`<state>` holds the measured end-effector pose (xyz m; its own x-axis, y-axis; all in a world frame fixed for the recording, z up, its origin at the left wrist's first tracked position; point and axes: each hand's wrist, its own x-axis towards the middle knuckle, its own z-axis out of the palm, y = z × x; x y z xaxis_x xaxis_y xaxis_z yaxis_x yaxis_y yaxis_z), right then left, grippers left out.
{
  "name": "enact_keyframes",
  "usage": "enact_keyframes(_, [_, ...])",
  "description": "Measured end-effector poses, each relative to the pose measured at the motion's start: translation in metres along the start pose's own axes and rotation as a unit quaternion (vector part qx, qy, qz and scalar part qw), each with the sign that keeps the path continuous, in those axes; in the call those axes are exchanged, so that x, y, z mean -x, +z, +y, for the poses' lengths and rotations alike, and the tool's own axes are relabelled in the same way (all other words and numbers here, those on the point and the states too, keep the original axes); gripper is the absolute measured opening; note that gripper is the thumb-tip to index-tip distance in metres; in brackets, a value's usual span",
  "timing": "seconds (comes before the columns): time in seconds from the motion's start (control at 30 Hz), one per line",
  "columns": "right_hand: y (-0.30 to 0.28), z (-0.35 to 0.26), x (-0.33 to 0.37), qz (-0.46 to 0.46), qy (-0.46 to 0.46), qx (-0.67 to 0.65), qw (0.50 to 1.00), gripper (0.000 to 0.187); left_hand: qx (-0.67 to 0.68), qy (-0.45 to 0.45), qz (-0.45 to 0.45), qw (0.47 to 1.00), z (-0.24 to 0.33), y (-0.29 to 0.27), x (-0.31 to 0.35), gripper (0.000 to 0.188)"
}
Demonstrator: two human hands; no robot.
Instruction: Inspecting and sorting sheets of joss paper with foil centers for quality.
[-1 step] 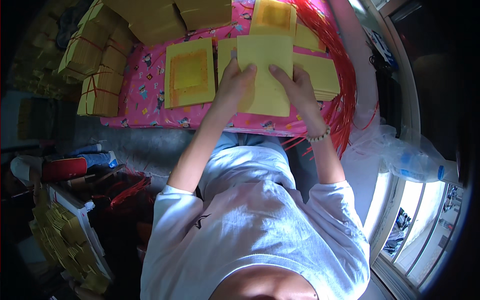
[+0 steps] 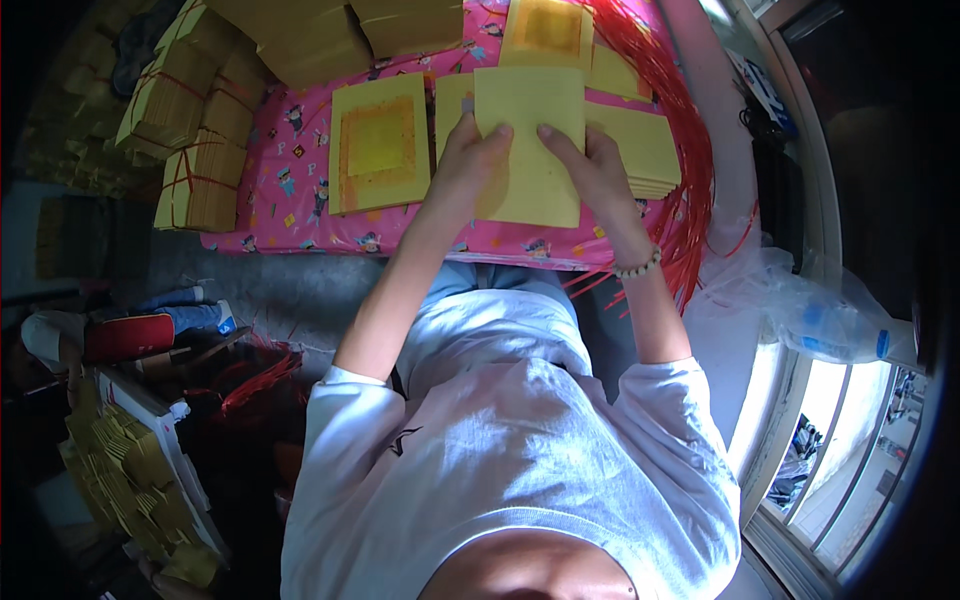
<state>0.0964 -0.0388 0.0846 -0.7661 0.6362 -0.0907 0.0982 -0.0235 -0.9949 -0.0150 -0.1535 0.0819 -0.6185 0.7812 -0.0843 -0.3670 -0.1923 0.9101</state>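
Both of my hands hold a yellow paper stack (image 2: 528, 195) upright above the table, its plain face towards me. My left hand (image 2: 468, 165) grips the left edge, thumb pressed on the front. On the opposite edge, my right hand (image 2: 600, 178) does the same, with a beaded bracelet on that wrist. The fingers behind the stack are hidden. Left of my hands lies a paper pile with an orange and gold printed square (image 2: 380, 142). To the right is a plain yellow paper pile (image 2: 640, 150), and another printed pile (image 2: 543, 40) lies farther back.
A pink patterned cover (image 2: 285, 215) lies over the table. Bundles tied with red strips (image 2: 203, 185) stand at the left. Long red strips (image 2: 690, 210) hang over the right edge, near a clear plastic bag (image 2: 820, 315). At lower left, another person (image 2: 60, 340) is beside a paper-covered table.
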Motion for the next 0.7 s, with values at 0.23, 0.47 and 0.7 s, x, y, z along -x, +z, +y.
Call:
enact_keyframes(0.23, [0.002,0.005,-0.008,-0.003,-0.006,-0.033,0.999,0.036,-0.001,-0.084,-0.005,0.996,-0.001,-0.007,-0.013,0.029])
enact_keyframes(0.47, [-0.001,0.002,-0.009,-0.035,0.041,0.006,0.999,0.037,0.001,-0.098,0.012,0.995,-0.004,-0.005,-0.013,0.028])
enact_keyframes(0.7, [0.003,0.006,0.000,0.000,-0.021,-0.082,0.996,0.033,-0.044,0.035,0.008,0.998,-0.007,0.000,0.002,0.029])
